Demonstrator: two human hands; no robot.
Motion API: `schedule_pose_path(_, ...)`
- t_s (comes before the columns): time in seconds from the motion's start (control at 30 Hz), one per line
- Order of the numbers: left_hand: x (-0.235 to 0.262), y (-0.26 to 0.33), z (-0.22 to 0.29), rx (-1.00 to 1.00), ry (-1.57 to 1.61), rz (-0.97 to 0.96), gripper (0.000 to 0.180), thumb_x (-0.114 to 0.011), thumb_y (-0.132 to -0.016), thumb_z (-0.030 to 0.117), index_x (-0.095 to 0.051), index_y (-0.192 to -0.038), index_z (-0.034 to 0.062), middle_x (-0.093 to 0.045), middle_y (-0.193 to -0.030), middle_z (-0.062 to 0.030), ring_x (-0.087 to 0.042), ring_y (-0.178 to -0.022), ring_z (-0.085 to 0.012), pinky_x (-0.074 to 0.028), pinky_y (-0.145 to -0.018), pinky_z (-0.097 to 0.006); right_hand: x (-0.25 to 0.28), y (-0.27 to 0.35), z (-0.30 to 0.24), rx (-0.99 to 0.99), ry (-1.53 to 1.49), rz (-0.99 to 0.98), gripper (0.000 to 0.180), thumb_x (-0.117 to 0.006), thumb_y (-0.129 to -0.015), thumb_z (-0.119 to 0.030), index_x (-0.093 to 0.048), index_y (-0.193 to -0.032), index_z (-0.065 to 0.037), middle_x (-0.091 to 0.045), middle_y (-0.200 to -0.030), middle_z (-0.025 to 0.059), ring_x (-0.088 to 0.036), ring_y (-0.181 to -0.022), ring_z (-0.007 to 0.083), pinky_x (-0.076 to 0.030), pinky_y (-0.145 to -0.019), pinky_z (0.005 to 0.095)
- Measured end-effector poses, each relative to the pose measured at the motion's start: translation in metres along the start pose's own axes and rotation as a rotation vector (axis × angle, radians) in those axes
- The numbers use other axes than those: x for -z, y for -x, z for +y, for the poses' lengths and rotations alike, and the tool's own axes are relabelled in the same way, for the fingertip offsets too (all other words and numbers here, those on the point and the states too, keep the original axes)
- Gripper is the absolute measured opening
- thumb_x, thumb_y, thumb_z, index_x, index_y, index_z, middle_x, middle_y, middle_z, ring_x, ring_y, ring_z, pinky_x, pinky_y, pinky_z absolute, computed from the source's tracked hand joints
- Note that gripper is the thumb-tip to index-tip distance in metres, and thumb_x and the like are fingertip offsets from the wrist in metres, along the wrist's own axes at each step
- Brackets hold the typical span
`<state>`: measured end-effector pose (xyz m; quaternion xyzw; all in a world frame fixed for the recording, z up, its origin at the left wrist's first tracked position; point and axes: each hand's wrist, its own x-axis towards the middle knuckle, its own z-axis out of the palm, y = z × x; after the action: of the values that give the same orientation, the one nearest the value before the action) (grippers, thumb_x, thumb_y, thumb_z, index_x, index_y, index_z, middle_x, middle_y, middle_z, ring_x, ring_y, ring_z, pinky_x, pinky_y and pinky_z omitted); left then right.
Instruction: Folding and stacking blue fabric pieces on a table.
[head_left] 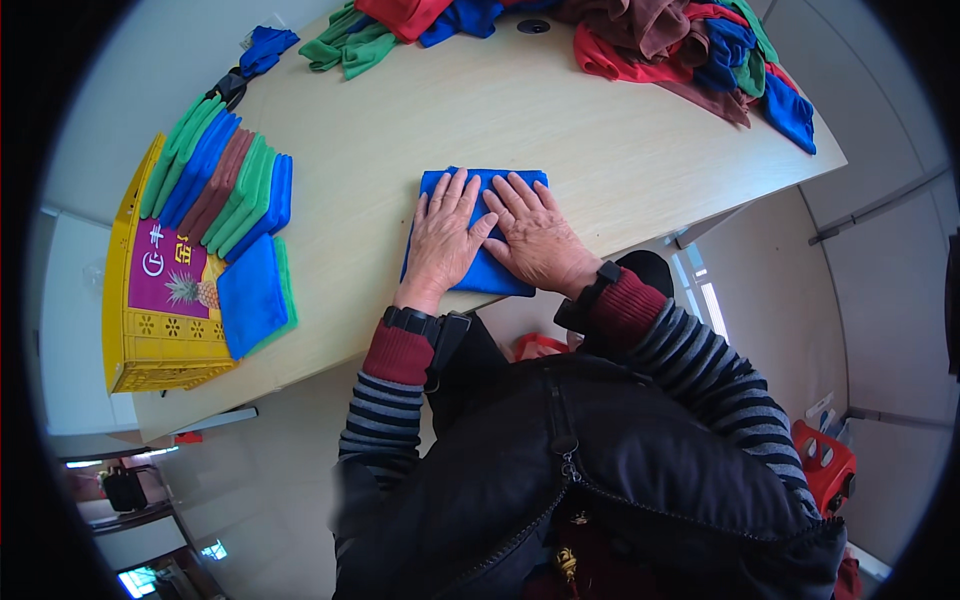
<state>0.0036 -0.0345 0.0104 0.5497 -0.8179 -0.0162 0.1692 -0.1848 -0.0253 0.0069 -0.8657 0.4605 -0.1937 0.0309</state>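
A folded blue cloth point(478, 180) lies flat on the pale wooden table point(560, 130), close to its near edge. My left hand point(443, 235) rests palm down on the cloth's left half, fingers spread. My right hand point(535, 235) presses palm down on the right half, fingers apart and touching the left hand's thumb side. Neither hand grips anything. Both wrists wear black bands over red cuffs and striped sleeves.
A yellow crate point(150, 340) at the left holds a row of folded green, blue and brown cloths point(225, 185), with a flat blue cloth point(250, 293) in front. Loose piles of mixed-colour cloths lie at the far edge point(400, 25) and far right point(700, 50). A red stool point(825, 465) stands at lower right.
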Motion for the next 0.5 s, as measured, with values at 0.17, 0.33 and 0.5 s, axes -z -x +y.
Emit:
schedule_pose_path(0.17,-0.002,0.001,0.002,0.01,0.003,0.006,0.069,-0.037,-0.104,0.058,-0.042,-0.153,0.0092,-0.032,-0.163,-0.0126,-0.027,-0.152,-0.0304,-0.021,-0.123,-0.051,0.003,-0.001,0.003,0.007,-0.011,-0.025,0.069,-0.043,-0.103,-0.05,-0.042,-0.152,-0.002,-0.036,-0.16,0.0192,-0.027,-0.152,0.0349,-0.016,-0.125,0.0508)
schedule_pose_path(0.33,0.0,0.003,0.002,0.04,-0.012,0.032,0.069,-0.038,-0.104,0.058,-0.042,-0.153,0.009,-0.033,-0.163,-0.0125,-0.027,-0.152,-0.0307,-0.02,-0.123,-0.051,0.006,0.0,0.002,0.029,-0.028,-0.038,0.067,-0.047,-0.102,-0.048,-0.042,-0.151,-0.003,-0.037,-0.159,0.0192,-0.028,-0.151,0.0356,-0.018,-0.124,0.0515)
schedule_pose_path(0.5,0.003,0.019,0.001,0.09,-0.034,0.024,0.068,-0.038,-0.105,0.055,-0.039,-0.155,0.0099,-0.031,-0.164,-0.0117,-0.025,-0.152,-0.0305,-0.016,-0.124,-0.05,0.015,-0.001,-0.001,0.032,-0.038,-0.013,0.065,-0.052,-0.1,-0.044,-0.043,-0.15,-0.003,-0.038,-0.158,0.0195,-0.03,-0.15,0.0367,-0.019,-0.123,0.0528)
